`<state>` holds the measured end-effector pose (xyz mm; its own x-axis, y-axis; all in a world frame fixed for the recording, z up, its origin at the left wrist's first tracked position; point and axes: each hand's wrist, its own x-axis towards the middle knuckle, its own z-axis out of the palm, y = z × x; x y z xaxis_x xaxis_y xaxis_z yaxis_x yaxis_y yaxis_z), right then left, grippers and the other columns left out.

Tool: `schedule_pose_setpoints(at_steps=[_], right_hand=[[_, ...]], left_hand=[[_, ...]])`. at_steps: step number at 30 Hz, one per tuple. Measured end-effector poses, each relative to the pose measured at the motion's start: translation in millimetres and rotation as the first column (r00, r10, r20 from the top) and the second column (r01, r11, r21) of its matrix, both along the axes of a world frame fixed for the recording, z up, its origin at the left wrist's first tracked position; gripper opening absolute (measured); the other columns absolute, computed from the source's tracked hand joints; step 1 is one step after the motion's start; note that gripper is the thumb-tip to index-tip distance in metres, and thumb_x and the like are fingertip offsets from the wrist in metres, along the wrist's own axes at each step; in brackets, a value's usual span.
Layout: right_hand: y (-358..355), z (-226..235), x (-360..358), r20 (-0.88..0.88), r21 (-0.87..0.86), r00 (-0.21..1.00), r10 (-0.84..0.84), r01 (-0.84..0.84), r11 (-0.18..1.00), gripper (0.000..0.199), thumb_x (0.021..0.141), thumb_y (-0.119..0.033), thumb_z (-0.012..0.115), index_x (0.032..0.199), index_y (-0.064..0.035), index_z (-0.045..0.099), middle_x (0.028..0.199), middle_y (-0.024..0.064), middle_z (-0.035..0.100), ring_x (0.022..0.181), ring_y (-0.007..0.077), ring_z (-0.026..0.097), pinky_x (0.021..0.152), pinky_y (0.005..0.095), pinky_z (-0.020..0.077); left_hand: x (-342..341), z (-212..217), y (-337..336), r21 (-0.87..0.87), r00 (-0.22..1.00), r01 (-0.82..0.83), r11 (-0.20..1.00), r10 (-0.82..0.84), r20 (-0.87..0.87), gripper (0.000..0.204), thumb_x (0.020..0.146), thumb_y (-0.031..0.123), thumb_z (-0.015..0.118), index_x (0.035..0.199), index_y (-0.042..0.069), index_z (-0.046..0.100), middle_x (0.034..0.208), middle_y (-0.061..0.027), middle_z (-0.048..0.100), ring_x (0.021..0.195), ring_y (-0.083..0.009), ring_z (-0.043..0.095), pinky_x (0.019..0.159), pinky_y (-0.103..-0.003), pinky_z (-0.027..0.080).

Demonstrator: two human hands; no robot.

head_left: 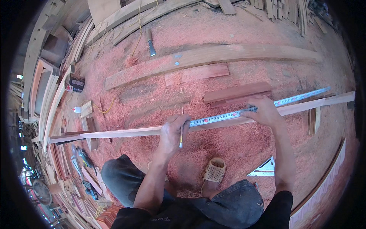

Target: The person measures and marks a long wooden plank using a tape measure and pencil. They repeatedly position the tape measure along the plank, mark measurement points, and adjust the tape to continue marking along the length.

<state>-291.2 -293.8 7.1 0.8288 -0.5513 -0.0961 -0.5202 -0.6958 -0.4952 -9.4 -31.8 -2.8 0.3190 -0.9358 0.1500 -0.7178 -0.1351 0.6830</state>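
Note:
A long, narrow wooden strip [126, 132] runs across in front of me, raised on wooden blocks near its ends. Along it lies the extended white blade of a tape measure [215, 118], passing from my left hand on past my right. My left hand [171, 133] is closed at the blade's left end, with a pencil [181, 139] upright between its fingers. Whether the tape's case sits inside that hand is hidden. Over the strip, the fingers of my right hand [264, 108] pinch the blade, and its free end stretches out to the right.
Pink shavings cover the floor. Beyond the strip lie a reddish board [236, 93], a long plank [213, 55] and a chisel [151, 44]. A white triangular square [265, 168] is near my right knee. Power tools [88, 187] lie at left, beside a glue bottle [77, 109] farther back.

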Motion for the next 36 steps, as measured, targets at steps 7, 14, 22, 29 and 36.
schedule_pose_setpoints(at_steps=[7,14,22,29,36], right_hand=[[9,0,-10,0.053,-0.107,0.999,-0.008,0.014,0.994,0.036,0.082,-0.036,0.093,0.085,-0.0067,0.072,0.083,0.0144,0.072,0.09,0.0398,0.07,0.081,0.0535,0.0537],[-2,3,-16,-0.015,-0.006,1.0,0.003,-0.003,1.0,0.031,0.087,-0.032,0.089,0.089,-0.0061,0.073,0.088,0.0152,0.074,0.09,0.0409,0.07,0.084,0.0523,0.0542],[5,6,-11,0.003,0.068,1.0,0.003,-0.003,0.998,0.028,0.091,-0.031,0.086,0.096,-0.0055,0.074,0.098,0.0161,0.075,0.1,0.0416,0.07,0.086,0.0542,0.0553],[9,10,-7,-0.052,0.079,0.996,-0.07,0.073,0.994,0.03,0.092,-0.033,0.086,0.094,-0.0059,0.073,0.094,0.0164,0.074,0.098,0.0406,0.069,0.086,0.0529,0.055],[11,10,-4,-0.036,0.086,0.998,-0.059,0.062,0.994,0.032,0.091,-0.032,0.088,0.092,-0.0045,0.072,0.087,0.0169,0.072,0.091,0.0402,0.067,0.081,0.0516,0.0529]], left_hand=[[-17,-14,-7,-0.017,0.995,-0.067,0.998,0.066,-0.074,0.027,0.1,0.001,0.076,0.127,0.0,0.073,0.092,-0.0138,0.066,0.081,-0.0278,0.068,0.07,-0.043,0.056],[-25,-21,-12,-0.073,0.997,-0.056,0.996,0.061,0.056,0.031,0.097,0.003,0.076,0.128,0.003,0.074,0.093,-0.0136,0.066,0.085,-0.0307,0.067,0.075,-0.046,0.056],[-31,-25,-13,-0.098,0.994,-0.105,0.99,0.108,0.022,0.033,0.095,0.004,0.07,0.127,0.006,0.076,0.09,-0.0093,0.067,0.084,-0.0309,0.067,0.075,-0.045,0.054],[-28,-26,-12,-0.113,0.995,-0.092,0.989,0.097,0.037,0.028,0.099,0.005,0.074,0.127,0.004,0.075,0.09,-0.0121,0.066,0.083,-0.0303,0.066,0.072,-0.046,0.054],[-30,-23,-11,-0.142,0.989,-0.109,0.984,0.122,0.089,0.032,0.094,0.004,0.075,0.126,0.004,0.075,0.094,-0.0147,0.066,0.088,-0.0356,0.066,0.079,-0.048,0.052]])
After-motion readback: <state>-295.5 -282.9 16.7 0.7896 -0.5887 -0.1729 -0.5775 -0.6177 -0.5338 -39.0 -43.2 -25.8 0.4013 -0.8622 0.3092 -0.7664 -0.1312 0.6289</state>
